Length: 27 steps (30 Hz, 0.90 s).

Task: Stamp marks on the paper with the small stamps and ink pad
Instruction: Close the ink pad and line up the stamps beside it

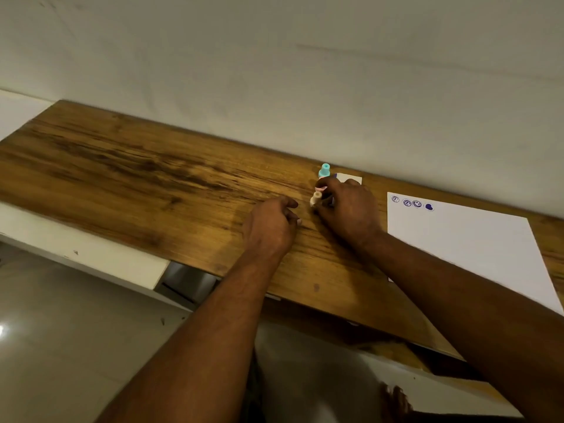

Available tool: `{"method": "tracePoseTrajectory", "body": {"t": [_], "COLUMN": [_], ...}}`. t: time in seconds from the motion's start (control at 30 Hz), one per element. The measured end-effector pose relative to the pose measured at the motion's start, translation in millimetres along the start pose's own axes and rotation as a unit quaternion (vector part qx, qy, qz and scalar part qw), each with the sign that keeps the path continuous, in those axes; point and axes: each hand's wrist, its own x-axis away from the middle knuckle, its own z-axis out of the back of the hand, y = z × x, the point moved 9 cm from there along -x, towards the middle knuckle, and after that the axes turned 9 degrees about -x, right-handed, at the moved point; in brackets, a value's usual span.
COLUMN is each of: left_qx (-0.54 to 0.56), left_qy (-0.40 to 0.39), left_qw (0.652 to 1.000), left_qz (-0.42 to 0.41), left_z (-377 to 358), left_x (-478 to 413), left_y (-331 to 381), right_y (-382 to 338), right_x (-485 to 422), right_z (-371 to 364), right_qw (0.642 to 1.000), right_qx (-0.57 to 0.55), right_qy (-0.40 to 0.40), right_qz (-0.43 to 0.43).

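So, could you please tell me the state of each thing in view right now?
left hand: loosely curled, holding nothing.
right hand: fingers curled by the cream stamp; grip unclear.
cream stamp: tilted, against the right hand.
teal stamp: upright, untouched.
ink pad: mostly hidden behind the right hand.
paper: lying flat, four inked marks near its far left corner.

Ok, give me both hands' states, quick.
Left hand: loosely curled, holding nothing.
Right hand: fingers curled, pinching the cream stamp.
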Motion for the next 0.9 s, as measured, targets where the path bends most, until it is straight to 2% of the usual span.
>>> {"method": "tracePoseTrajectory", "body": {"t": [0.2,0.37,0.47,0.63,0.9], "left_qx": [0.010,0.002,-0.013,-0.047,-0.082], "left_qy": [-0.016,-0.026,-0.018,-0.010,-0.045], "left_qw": [1.000,0.999,0.999,0.998,0.995], "left_qz": [-0.013,-0.026,-0.028,-0.032,-0.037], "left_z": [-1.5,-7.1,-8.4,-10.4,-19.1], "left_x": [3.8,7.2,8.7,9.7,10.5], "left_y": [3.0,10.5,18.8,29.7,38.9], "right_y": [19.3,71.8,79.6,86.4,93.5], "right_x": [1.9,-4.9,-3.9,-10.2,-3.7], "right_z": [32.9,28.9,12.1,8.9,6.1], "right_qw": [0.996,0.992,0.986,0.987,0.984], "right_qx": [-0.065,-0.066,-0.066,-0.100,-0.111], "right_qy": [0.057,-0.075,-0.127,-0.101,-0.105], "right_qz": [0.008,-0.077,-0.083,-0.081,-0.087]}}
